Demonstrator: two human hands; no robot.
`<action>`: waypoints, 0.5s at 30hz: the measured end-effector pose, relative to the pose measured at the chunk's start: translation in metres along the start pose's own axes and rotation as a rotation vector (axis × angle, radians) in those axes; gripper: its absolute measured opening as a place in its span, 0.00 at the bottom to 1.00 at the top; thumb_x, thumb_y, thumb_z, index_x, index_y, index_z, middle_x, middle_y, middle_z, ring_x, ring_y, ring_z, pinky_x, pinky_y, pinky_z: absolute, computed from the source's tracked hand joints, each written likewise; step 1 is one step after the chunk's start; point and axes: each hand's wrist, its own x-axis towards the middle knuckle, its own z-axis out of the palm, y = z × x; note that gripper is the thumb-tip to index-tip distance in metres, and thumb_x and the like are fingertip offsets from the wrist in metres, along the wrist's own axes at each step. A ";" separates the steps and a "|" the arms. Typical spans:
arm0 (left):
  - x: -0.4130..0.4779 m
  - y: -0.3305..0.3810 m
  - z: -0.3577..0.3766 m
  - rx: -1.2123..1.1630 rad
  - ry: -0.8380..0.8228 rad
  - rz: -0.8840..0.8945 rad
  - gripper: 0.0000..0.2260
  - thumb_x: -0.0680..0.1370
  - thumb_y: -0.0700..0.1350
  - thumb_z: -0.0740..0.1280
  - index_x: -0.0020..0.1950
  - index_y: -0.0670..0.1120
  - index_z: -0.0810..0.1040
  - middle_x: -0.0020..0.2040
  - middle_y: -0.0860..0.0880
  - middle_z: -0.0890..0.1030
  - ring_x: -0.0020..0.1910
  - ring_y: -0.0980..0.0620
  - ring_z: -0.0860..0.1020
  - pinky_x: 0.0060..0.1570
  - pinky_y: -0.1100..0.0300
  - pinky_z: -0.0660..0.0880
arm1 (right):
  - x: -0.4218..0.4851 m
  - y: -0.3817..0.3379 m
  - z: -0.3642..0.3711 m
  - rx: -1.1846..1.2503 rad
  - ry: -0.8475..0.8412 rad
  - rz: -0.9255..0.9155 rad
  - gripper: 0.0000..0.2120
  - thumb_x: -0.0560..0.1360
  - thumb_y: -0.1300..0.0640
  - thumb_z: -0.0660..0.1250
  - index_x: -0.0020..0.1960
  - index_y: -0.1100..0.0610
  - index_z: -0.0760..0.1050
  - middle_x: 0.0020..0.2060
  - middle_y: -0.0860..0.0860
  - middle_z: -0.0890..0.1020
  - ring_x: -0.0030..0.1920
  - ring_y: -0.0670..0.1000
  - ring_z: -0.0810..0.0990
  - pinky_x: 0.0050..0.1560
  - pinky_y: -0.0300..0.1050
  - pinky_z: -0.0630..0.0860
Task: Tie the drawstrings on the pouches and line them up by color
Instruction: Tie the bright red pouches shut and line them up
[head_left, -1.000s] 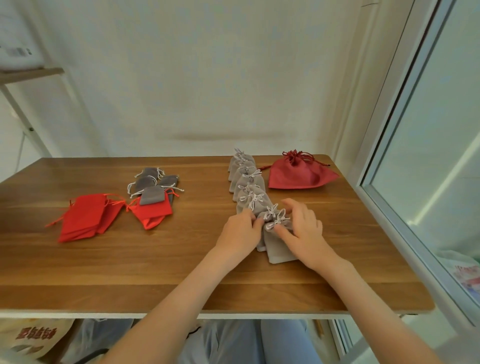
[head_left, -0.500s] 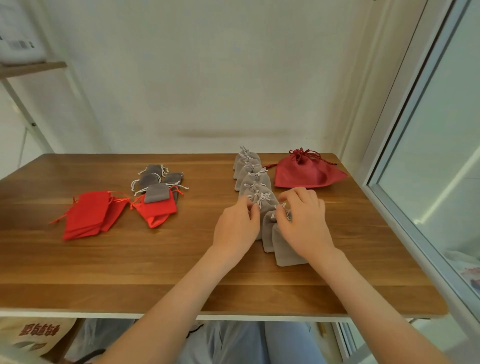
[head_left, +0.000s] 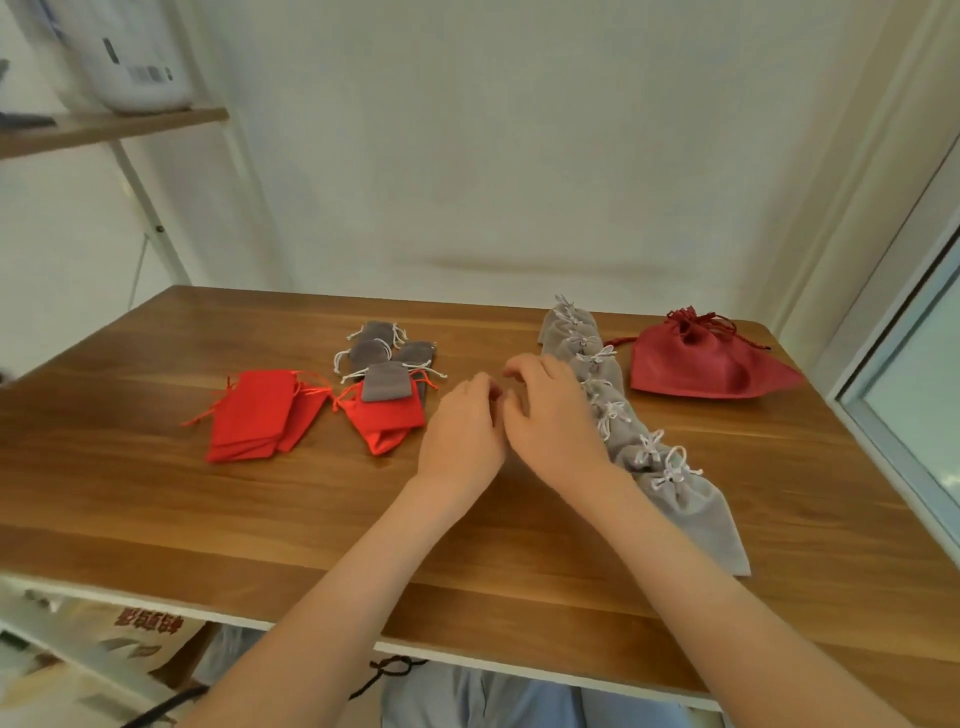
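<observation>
A row of several tied light-grey pouches (head_left: 685, 506) with white bows runs from the table's back toward its front right. My left hand (head_left: 460, 434) and my right hand (head_left: 553, 415) hover side by side left of that row, fingers loosely curled and holding nothing. Further left lies a loose pile of dark-grey pouches (head_left: 387, 382) partly on a bright-red pouch (head_left: 387, 423). A stack of flat bright-red pouches (head_left: 257, 415) lies beyond it. A large dark-red tied pouch (head_left: 698, 364) sits at the back right.
The wooden table (head_left: 156, 499) stands against a white wall, with a window frame (head_left: 893, 426) close on the right. A shelf (head_left: 109, 127) with a white object hangs at the upper left. A printed bag (head_left: 145, 629) sits under the table's front edge.
Both hands have let go of the nearest grey pouch and moved left, away from the row. The camera has swung left, so the row now lies to the right of the hands.
</observation>
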 end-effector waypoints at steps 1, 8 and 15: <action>0.005 -0.010 -0.002 0.036 0.049 0.008 0.07 0.79 0.42 0.60 0.54 0.44 0.75 0.50 0.46 0.77 0.51 0.46 0.74 0.47 0.56 0.69 | 0.007 -0.004 0.008 0.049 -0.037 0.038 0.13 0.77 0.62 0.60 0.60 0.57 0.72 0.55 0.51 0.75 0.54 0.48 0.73 0.54 0.42 0.71; 0.043 -0.075 -0.015 0.380 0.264 -0.139 0.17 0.75 0.43 0.64 0.63 0.43 0.74 0.64 0.40 0.74 0.65 0.38 0.70 0.63 0.42 0.64 | 0.042 -0.021 0.077 0.349 -0.189 0.233 0.21 0.80 0.60 0.58 0.71 0.52 0.63 0.62 0.51 0.75 0.60 0.50 0.74 0.60 0.43 0.71; 0.050 -0.098 -0.003 0.202 0.153 -0.109 0.19 0.71 0.40 0.65 0.62 0.40 0.73 0.57 0.42 0.77 0.56 0.42 0.75 0.55 0.50 0.71 | 0.050 -0.006 0.094 0.407 -0.270 0.285 0.21 0.80 0.58 0.59 0.71 0.49 0.64 0.55 0.46 0.78 0.57 0.45 0.74 0.53 0.35 0.67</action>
